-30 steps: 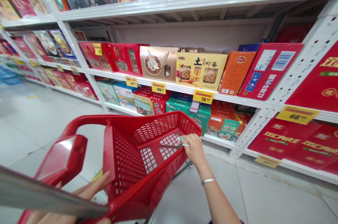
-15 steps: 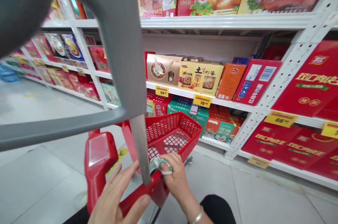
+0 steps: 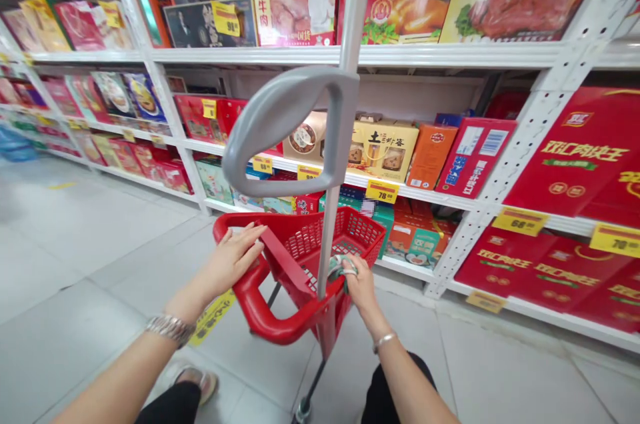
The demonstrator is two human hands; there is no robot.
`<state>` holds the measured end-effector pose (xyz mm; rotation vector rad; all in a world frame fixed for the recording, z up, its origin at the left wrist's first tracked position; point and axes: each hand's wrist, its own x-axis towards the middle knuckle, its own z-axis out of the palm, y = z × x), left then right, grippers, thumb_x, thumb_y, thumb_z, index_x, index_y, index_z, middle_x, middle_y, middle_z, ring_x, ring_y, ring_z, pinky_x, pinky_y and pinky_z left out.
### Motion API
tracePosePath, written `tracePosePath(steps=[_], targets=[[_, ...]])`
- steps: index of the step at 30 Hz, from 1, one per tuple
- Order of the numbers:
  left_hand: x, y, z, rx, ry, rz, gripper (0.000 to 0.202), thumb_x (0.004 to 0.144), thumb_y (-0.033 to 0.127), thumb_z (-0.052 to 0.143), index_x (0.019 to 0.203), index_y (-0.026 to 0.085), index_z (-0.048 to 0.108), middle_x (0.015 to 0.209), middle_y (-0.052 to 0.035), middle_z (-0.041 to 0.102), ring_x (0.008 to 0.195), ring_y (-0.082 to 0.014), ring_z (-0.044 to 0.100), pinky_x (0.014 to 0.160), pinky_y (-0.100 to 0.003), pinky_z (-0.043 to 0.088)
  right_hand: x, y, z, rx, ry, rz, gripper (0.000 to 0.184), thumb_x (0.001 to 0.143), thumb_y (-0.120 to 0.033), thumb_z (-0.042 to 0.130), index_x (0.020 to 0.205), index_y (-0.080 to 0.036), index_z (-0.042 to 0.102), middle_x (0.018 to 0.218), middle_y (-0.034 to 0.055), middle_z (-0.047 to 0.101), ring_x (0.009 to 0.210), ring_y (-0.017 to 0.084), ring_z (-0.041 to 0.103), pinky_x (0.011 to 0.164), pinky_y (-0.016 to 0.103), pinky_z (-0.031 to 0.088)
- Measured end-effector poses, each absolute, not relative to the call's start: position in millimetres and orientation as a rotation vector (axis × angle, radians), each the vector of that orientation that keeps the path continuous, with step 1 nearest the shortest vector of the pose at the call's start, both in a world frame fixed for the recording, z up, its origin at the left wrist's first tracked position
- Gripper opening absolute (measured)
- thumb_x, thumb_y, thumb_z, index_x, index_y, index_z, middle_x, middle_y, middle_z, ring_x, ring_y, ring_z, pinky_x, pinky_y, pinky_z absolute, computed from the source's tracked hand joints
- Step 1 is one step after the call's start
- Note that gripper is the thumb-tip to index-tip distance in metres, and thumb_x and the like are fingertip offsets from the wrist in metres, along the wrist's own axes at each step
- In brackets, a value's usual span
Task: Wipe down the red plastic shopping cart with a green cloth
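A red plastic shopping cart [image 3: 283,327] stands before me, with a basket of latticed walls and a looped handle. My left hand [image 3: 237,254] lies on the left part of that handle, fingers stretched out and palm down. At the basket's near right rim, my right hand [image 3: 360,283] is closed around a green-and-white cloth [image 3: 341,265], pressing it against the red plastic. A metal pole [image 3: 329,237] rises from the cart beside the cloth. It carries a grey loop-shaped grip [image 3: 287,87] higher up.
White shelving [image 3: 450,54] with boxed food and yellow price tags runs along the far side. Large red gift boxes [image 3: 575,151] fill the right shelves. A yellow floor sticker [image 3: 213,317] lies left of the cart on the tiled floor. My shoe [image 3: 205,381] shows below.
The grey grip and pole have moved away from my view, no longer looming at upper left. My left hand has shifted from near the pole to the handle's left part. My right hand still holds the cloth.
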<state>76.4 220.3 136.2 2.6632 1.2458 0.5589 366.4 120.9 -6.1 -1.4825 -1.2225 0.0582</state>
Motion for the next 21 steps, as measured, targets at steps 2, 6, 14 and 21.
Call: tracePosePath(steps=[2, 6, 14, 21], targets=[[84, 230, 135, 2.636, 1.294, 0.443, 0.067, 0.097, 0.055, 0.022, 0.146, 0.021, 0.051, 0.154, -0.0088, 0.049, 0.149, -0.0282, 0.036, 0.122, -0.061, 0.022, 342, 108, -1, -1.431, -1.195, 0.089, 0.032, 0.097, -0.04, 0.048, 0.097, -0.023, 0.075, 0.094, 0.0066, 0.074, 0.093, 0.022, 0.065, 0.084, 0.033, 0.049], [84, 234, 133, 2.66, 1.328, 0.383, 0.062, 0.097, 0.056, 0.024, 0.142, 0.029, 0.057, 0.153, -0.0043, 0.05, 0.15, -0.0248, 0.035, 0.122, -0.056, 0.023, 309, 92, 7, -1.374, -1.154, 0.101, 0.029, 0.098, -0.038, 0.05, 0.099, -0.025, 0.076, 0.094, 0.0052, 0.073, 0.093, 0.021, 0.064, 0.085, 0.032, 0.049], [78, 207, 131, 2.646, 1.49, 0.437, 0.053, 0.098, 0.047, 0.03, 0.129, 0.028, 0.067, 0.147, -0.0046, 0.058, 0.146, -0.0267, 0.041, 0.119, -0.057, 0.028, 335, 119, 0, -1.402, -1.131, 0.119, 0.034, 0.094, -0.044, 0.05, 0.093, -0.022, 0.076, 0.092, 0.0072, 0.075, 0.09, 0.022, 0.066, 0.084, 0.034, 0.05], [88, 165, 126, 2.623, 1.677, 0.662, 0.048, 0.099, 0.046, 0.034, 0.12, 0.026, 0.072, 0.136, -0.0098, 0.067, 0.136, -0.0307, 0.053, 0.113, -0.062, 0.033, 341, 114, 19, -1.354, -0.954, 0.327, 0.038, 0.085, -0.054, 0.058, 0.088, -0.021, 0.076, 0.085, 0.0059, 0.076, 0.081, 0.022, 0.068, 0.077, 0.034, 0.053]])
